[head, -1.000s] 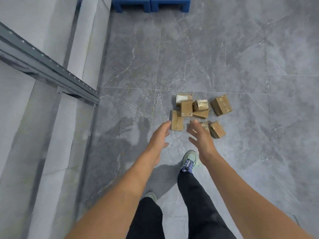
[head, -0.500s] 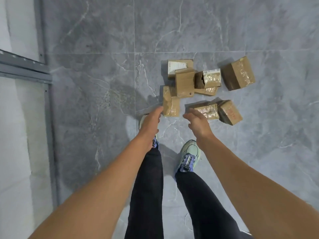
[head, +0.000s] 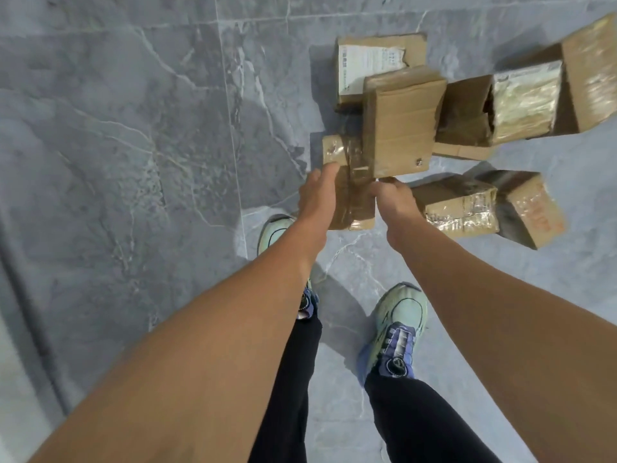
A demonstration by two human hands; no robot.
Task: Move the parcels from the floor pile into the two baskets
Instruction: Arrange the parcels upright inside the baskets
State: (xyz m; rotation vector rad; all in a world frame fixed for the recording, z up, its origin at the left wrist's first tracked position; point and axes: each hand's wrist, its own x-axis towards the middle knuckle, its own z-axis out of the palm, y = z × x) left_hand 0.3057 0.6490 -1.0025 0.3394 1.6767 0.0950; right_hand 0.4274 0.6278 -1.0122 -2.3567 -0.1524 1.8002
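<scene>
Several brown cardboard parcels lie in a loose pile on the grey tiled floor. The nearest is a long taped parcel (head: 354, 208). My left hand (head: 315, 195) lies along its left edge with straight fingers touching the cardboard. My right hand (head: 390, 200) is at its right edge, fingers curled onto it just under the corner of a plain parcel (head: 400, 128) that leans on the pile. Behind that one is a parcel with a white label (head: 367, 61). No basket is in view.
To the right lie a torn parcel with shiny tape (head: 521, 101), a large parcel (head: 591, 81) at the frame edge, and two taped parcels (head: 460, 205) (head: 531, 212). My two feet in green sneakers (head: 400, 322) stand just before the pile. A pale wall base (head: 20, 329) runs along the left.
I have bent closer to the pile, which now looks much larger. Both hands moved forward from just short of the pile onto the sides of the long taped parcel.
</scene>
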